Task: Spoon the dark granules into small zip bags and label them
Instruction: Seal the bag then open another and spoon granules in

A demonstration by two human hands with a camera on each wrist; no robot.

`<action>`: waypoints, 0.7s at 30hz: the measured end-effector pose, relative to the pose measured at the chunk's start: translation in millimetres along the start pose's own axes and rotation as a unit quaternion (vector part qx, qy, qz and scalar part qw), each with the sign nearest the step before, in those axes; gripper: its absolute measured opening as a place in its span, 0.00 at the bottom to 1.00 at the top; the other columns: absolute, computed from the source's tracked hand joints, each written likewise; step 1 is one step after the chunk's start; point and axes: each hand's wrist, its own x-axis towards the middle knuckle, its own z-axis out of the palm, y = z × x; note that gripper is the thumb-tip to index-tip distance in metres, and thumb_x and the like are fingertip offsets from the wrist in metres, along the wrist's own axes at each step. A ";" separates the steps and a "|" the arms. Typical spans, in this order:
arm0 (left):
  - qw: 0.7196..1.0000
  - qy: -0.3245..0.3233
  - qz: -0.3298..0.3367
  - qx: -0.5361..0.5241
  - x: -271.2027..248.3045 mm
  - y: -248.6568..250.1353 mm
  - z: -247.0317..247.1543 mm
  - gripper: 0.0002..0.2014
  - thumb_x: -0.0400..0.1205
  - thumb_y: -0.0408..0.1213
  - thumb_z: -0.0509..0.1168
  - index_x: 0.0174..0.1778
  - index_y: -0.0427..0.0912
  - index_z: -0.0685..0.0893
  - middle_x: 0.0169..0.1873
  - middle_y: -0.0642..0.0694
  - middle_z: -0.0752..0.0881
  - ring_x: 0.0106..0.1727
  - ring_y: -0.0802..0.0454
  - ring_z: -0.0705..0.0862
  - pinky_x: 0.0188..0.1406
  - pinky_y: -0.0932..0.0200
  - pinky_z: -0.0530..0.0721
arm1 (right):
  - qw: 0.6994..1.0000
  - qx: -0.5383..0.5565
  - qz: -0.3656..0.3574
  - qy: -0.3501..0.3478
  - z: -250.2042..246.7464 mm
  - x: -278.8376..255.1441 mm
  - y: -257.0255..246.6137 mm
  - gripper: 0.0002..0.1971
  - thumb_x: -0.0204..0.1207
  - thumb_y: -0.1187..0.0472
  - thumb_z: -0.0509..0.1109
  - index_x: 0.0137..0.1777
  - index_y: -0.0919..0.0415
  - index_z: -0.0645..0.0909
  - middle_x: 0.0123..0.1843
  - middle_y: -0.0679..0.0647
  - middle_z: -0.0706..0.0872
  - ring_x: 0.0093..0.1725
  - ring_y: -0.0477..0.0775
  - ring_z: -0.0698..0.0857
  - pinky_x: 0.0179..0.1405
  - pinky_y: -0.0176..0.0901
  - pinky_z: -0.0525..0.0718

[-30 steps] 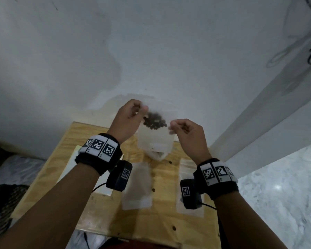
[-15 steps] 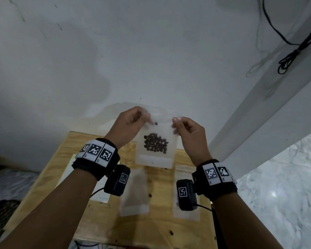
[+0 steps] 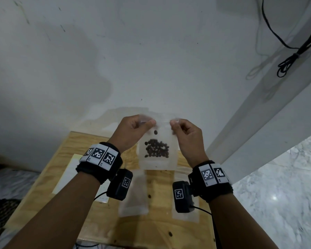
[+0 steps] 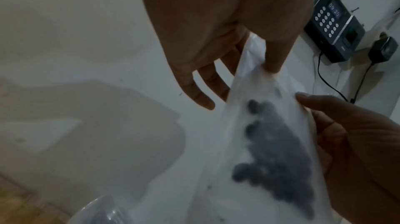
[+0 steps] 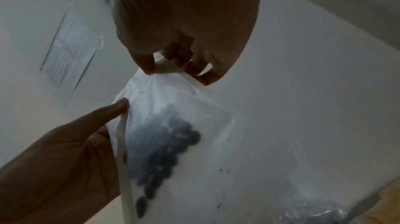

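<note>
The zip bag (image 3: pixel 157 150) hangs straight down; left hand (image 3: pixel 133 133) & right hand (image 3: pixel 187 137) each pinch a top corner, both equally near.

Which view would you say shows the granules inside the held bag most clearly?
The head view: the granules appear sharp and separate through the bag. Both wrist views show them close but blurred into a dark mass.

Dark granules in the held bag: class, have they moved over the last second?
Yes. The granules have dropped: earlier they sat level with the wooden table's far edge, now below it, low in the zip bag.
</note>
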 end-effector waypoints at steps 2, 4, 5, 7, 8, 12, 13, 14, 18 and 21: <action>1.000 -0.012 0.000 -0.004 0.2 0.7 0.8 0.09 0.82 0.42 0.68 0.46 0.42 0.91 0.42 0.47 0.93 0.48 0.45 0.90 0.59 0.42 0.85 | 0.999 0.012 0.025 -0.025 2.1 -1.3 0.0 0.09 0.80 0.57 0.71 0.42 0.62 0.86 0.41 0.50 0.89 0.41 0.49 0.84 0.47 0.49 0.84; 1.000 -0.026 0.012 -0.007 -0.1 0.8 3.4 0.12 0.82 0.40 0.68 0.47 0.33 0.89 0.43 0.47 0.93 0.49 0.49 0.91 0.58 0.44 0.86 | 0.998 0.027 0.051 -0.040 6.2 -3.7 -1.4 0.07 0.78 0.57 0.73 0.45 0.60 0.88 0.41 0.53 0.91 0.41 0.49 0.88 0.44 0.45 0.86; 0.999 -0.027 0.020 -0.009 -0.5 -0.1 4.7 0.12 0.82 0.38 0.68 0.47 0.30 0.88 0.43 0.47 0.93 0.49 0.51 0.91 0.58 0.47 0.87 | 0.997 0.030 0.055 -0.039 8.1 -4.3 -1.7 0.07 0.77 0.57 0.74 0.46 0.61 0.88 0.41 0.54 0.91 0.41 0.48 0.89 0.42 0.43 0.86; 0.999 -0.017 0.034 -0.010 -1.4 -1.9 6.1 0.09 0.82 0.36 0.69 0.46 0.33 0.89 0.41 0.46 0.93 0.47 0.52 0.91 0.55 0.51 0.87 | 0.998 0.022 0.046 -0.029 10.3 -4.0 -1.3 0.06 0.77 0.57 0.74 0.44 0.60 0.88 0.38 0.50 0.91 0.38 0.43 0.89 0.38 0.35 0.84; 0.999 -0.010 0.037 -0.010 -1.6 -2.9 6.3 0.07 0.82 0.36 0.69 0.46 0.35 0.89 0.41 0.45 0.92 0.46 0.50 0.91 0.53 0.51 0.88 | 0.999 0.015 0.037 -0.025 11.6 -4.4 -1.6 0.05 0.77 0.58 0.74 0.43 0.59 0.87 0.36 0.46 0.90 0.36 0.39 0.88 0.36 0.31 0.82; 0.999 -0.003 0.015 -0.037 -3.2 -5.5 5.0 0.05 0.81 0.34 0.69 0.46 0.37 0.90 0.42 0.45 0.92 0.45 0.52 0.90 0.50 0.59 0.86 | 0.997 0.035 0.058 -0.043 16.1 -8.7 0.9 0.06 0.77 0.58 0.74 0.44 0.60 0.88 0.37 0.49 0.92 0.38 0.43 0.89 0.36 0.33 0.84; 0.999 -0.013 0.009 -0.038 -3.7 -5.6 4.5 0.05 0.81 0.34 0.69 0.47 0.37 0.90 0.42 0.46 0.92 0.45 0.54 0.90 0.51 0.60 0.85 | 0.995 0.044 0.068 -0.055 16.4 -10.0 1.9 0.07 0.77 0.58 0.74 0.46 0.61 0.89 0.40 0.52 0.92 0.39 0.47 0.90 0.37 0.37 0.85; 0.999 -0.026 0.006 -0.029 -4.1 -6.7 3.7 0.06 0.81 0.35 0.70 0.46 0.38 0.90 0.42 0.47 0.92 0.46 0.54 0.90 0.52 0.60 0.85 | 0.995 0.040 0.071 -0.064 16.1 -11.2 3.4 0.08 0.77 0.58 0.73 0.47 0.62 0.89 0.41 0.54 0.93 0.41 0.49 0.91 0.38 0.38 0.86; 0.996 -0.074 0.030 0.046 -5.8 -13.3 3.5 0.08 0.82 0.40 0.68 0.43 0.42 0.92 0.40 0.50 0.92 0.49 0.53 0.90 0.62 0.54 0.83 | 0.996 -0.001 0.054 -0.069 12.1 -16.7 7.3 0.07 0.77 0.58 0.74 0.47 0.62 0.88 0.41 0.48 0.92 0.42 0.42 0.90 0.42 0.31 0.83; 0.998 -0.062 0.003 0.029 -8.6 -18.3 7.3 0.08 0.82 0.43 0.69 0.46 0.43 0.90 0.38 0.51 0.93 0.47 0.38 0.89 0.60 0.54 0.84 | 0.996 -0.014 0.071 -0.060 1.4 -20.5 13.4 0.09 0.77 0.57 0.73 0.46 0.63 0.89 0.38 0.48 0.91 0.38 0.42 0.87 0.40 0.33 0.83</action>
